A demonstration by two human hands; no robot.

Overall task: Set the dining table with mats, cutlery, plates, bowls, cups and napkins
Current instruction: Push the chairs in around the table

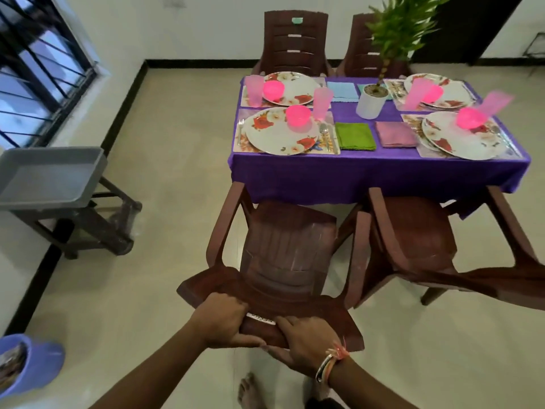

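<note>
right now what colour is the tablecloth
The tablecloth is purple, seen in the head view.

Soft daylight from the window (41,69) (left side), glossy floor (182,143) sheen, wide-angle bending, blurred edges

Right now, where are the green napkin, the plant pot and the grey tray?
green napkin (356,136): head view, cloth's middle.
plant pot (369,105): head view, white side.
grey tray (47,178): head view, bare floor.

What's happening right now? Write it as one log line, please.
left hand: grips chair back | right hand: grips chair back | table: four places laid
</note>
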